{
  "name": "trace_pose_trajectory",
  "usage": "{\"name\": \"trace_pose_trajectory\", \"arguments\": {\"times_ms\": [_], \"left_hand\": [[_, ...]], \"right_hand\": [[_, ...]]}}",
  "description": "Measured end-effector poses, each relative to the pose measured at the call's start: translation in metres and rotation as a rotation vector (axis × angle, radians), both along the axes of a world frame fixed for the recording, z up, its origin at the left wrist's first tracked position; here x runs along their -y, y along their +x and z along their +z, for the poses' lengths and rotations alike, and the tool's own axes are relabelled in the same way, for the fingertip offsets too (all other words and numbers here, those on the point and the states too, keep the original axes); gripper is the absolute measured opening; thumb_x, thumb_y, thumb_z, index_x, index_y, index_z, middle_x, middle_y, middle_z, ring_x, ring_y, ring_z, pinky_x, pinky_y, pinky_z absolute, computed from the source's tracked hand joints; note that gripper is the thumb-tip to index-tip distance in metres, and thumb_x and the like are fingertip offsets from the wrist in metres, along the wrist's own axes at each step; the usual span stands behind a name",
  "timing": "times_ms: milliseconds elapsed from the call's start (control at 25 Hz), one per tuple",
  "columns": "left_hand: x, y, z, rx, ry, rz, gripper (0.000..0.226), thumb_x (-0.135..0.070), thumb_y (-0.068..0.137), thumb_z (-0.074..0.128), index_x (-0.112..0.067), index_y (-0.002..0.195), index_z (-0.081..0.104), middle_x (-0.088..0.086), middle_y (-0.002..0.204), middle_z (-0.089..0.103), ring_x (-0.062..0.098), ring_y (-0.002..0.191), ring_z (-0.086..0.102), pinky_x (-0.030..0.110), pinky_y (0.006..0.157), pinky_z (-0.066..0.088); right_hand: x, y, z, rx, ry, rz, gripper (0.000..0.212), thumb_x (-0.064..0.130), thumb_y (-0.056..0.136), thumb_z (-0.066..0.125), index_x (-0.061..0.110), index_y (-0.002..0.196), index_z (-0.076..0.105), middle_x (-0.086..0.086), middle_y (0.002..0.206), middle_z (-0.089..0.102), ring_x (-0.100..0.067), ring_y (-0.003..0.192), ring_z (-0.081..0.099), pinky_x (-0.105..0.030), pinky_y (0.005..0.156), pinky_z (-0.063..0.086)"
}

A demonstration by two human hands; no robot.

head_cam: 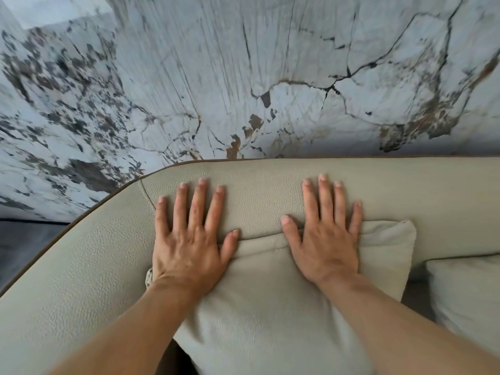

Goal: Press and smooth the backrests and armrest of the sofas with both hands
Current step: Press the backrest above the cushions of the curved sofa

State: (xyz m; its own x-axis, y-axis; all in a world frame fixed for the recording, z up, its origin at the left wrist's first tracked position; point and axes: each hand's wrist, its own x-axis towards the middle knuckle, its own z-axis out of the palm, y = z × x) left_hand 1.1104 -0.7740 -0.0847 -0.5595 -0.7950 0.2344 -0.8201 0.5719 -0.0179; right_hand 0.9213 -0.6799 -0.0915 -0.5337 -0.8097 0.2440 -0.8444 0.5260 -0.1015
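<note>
A beige leather sofa backrest (pixel 259 185) runs across the middle of the view and curves down at the left into the armrest (pixel 81 266). My left hand (pixel 189 239) lies flat on the backrest near the corner seam, fingers spread. My right hand (pixel 324 239) lies flat further right, palm partly on the top edge of a beige cushion (pixel 257 307) that leans against the backrest. Both hands hold nothing.
A white marble wall (pixel 243 77) with dark veins stands right behind the sofa. A second beige cushion (pixel 465 299) sits at the right. Dark grey floor (pixel 24 244) shows left of the armrest.
</note>
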Motion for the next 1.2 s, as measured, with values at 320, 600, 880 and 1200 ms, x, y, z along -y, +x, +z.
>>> {"name": "trace_pose_trajectory", "arguments": {"times_ms": [320,600,880,1200], "left_hand": [[0.014,-0.005,-0.003,0.020,-0.050,-0.014,0.076,-0.061,0.089,0.029,-0.018,0.151,0.023,0.012,0.156,0.030,0.037,0.142,0.025,0.058,0.115,0.012],[0.033,-0.012,-0.004,0.034,-0.055,-0.022,0.076,-0.061,0.088,0.029,-0.018,0.151,0.022,0.013,0.156,0.030,0.038,0.142,0.026,0.059,0.114,0.013],[0.052,-0.021,-0.004,0.037,-0.074,-0.030,0.076,-0.060,0.088,0.029,-0.017,0.151,0.025,0.014,0.155,0.031,0.038,0.141,0.026,0.059,0.114,0.012],[0.069,-0.028,-0.004,0.040,-0.081,-0.031,0.076,-0.062,0.088,0.029,-0.018,0.150,0.026,0.013,0.155,0.031,0.037,0.142,0.026,0.059,0.114,0.013]], "right_hand": [[0.014,-0.005,-0.009,-0.048,-0.095,-0.009,0.074,0.060,0.088,0.029,0.020,0.151,0.022,-0.007,0.160,0.019,-0.029,0.147,0.009,-0.061,0.113,0.006],[0.030,-0.010,-0.011,-0.069,-0.107,-0.031,0.075,0.060,0.089,0.028,0.020,0.151,0.022,-0.009,0.159,0.019,-0.030,0.147,0.010,-0.061,0.113,0.006],[0.047,-0.016,-0.013,-0.087,-0.136,-0.045,0.075,0.059,0.088,0.029,0.018,0.150,0.023,-0.010,0.159,0.020,-0.032,0.146,0.012,-0.061,0.113,0.006],[0.062,-0.022,-0.015,-0.093,-0.177,-0.065,0.075,0.059,0.087,0.031,0.018,0.150,0.027,-0.010,0.158,0.022,-0.032,0.145,0.014,-0.061,0.113,0.006]]}}
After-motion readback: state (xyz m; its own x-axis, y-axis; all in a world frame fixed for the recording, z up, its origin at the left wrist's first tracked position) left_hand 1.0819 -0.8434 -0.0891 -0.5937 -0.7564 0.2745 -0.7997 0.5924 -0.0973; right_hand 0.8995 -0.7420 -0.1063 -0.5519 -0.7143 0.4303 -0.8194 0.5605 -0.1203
